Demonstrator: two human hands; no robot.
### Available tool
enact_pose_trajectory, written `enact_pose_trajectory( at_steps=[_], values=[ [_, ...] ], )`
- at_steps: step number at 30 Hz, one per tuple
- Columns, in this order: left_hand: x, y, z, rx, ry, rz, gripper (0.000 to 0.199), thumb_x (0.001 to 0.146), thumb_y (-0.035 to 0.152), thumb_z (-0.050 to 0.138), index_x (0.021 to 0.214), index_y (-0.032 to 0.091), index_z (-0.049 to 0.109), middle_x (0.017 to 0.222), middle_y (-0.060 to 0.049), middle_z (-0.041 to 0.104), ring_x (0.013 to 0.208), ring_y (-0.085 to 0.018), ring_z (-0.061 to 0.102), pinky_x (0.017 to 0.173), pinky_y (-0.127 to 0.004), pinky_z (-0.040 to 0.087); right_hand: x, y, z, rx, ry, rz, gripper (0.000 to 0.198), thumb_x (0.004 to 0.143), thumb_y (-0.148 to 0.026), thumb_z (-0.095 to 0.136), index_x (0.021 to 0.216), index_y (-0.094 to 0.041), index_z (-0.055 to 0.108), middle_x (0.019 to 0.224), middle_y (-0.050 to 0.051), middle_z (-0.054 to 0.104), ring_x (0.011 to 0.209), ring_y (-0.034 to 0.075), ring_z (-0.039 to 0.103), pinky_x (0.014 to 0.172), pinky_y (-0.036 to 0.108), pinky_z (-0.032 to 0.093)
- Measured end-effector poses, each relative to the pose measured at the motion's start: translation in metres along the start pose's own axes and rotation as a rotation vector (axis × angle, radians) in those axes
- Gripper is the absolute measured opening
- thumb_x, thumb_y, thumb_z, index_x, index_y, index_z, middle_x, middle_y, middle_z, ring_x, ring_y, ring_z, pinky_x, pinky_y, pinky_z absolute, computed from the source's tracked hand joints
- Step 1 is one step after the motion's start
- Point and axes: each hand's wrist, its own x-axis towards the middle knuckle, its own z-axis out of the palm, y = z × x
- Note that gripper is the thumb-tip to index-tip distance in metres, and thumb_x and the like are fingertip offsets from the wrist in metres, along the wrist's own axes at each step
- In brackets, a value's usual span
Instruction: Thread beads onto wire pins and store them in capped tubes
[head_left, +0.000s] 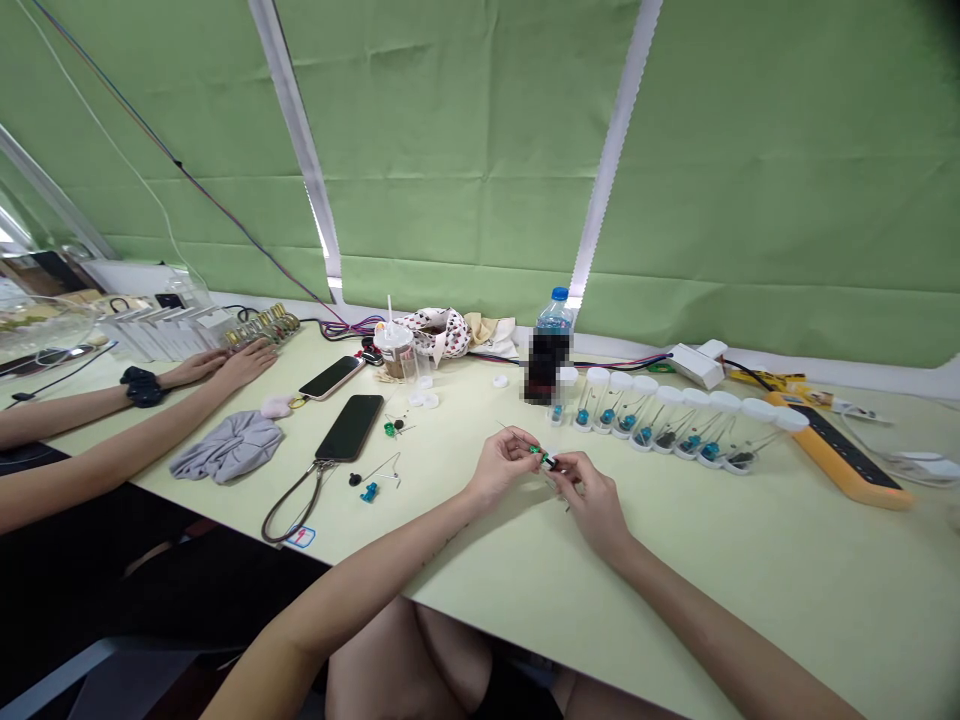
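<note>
My left hand (pixel 508 468) and my right hand (pixel 594 502) meet over the table, fingertips pinched close together. Between the left fingers is a small green part (pixel 535 451), with a thin wire sticking out past that hand. The right fingers grip a small black part (pixel 550 462) right against the green one; whether the two are joined I cannot tell. To the left lie a loose blue part (pixel 369 492), a black knob-like piece (pixel 355 480) with bent wire, and another green part (pixel 389 429). Several clear tubes (pixel 628 410) with white caps stand behind, holding blue or dark parts and wires.
A power strip (pixel 844 460) lies at the right. A bottle (pixel 555 318), a drink cup (pixel 394 350) and cables line the back. Two phones (pixel 349 428) and a grey scrunchie (pixel 227 447) are at left, near another person's arms (pixel 187 410) and stacked white boxes (pixel 169 330).
</note>
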Motion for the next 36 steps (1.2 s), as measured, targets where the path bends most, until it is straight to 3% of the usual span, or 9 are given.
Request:
enact_pose_trajectory(
  at_steps=[21, 29, 36],
  values=[
    [-0.0005, 0.0014, 0.0017, 0.033, -0.023, 0.021, 0.031, 0.068, 0.030, 0.072, 0.088, 0.012, 0.056, 0.081, -0.007, 0.064, 0.065, -0.010, 0.059, 0.066, -0.025, 0.047, -0.0008, -0.0036, -0.0038, -0.015, -0.065, -0.001, 0.026, 0.091, -0.043, 0.038, 0.092, -0.022, 0.053, 0.074, 0.002, 0.064, 0.057, 0.015, 0.057, 0.057, 0.026, 0.046],
    [-0.0030, 0.0026, 0.0038, 0.060, 0.044, -0.005, 0.033, 0.065, 0.028, 0.074, 0.091, 0.011, 0.061, 0.082, -0.010, 0.066, 0.071, -0.013, 0.061, 0.069, -0.027, 0.048, 0.0000, -0.0054, -0.0042, -0.019, -0.085, 0.014, 0.030, 0.092, -0.046, 0.035, 0.088, -0.022, 0.054, 0.068, 0.002, 0.063, 0.057, 0.016, 0.058, 0.057, 0.026, 0.047],
    [-0.0033, 0.0026, 0.0044, 0.010, 0.101, -0.004, 0.032, 0.065, 0.025, 0.073, 0.092, 0.012, 0.060, 0.083, -0.009, 0.067, 0.072, -0.014, 0.061, 0.071, -0.029, 0.049, 0.0002, -0.0033, -0.0013, 0.059, -0.036, 0.044, 0.028, 0.088, -0.045, 0.045, 0.105, -0.023, 0.048, 0.069, 0.000, 0.062, 0.056, 0.015, 0.057, 0.057, 0.026, 0.048]
  ],
)
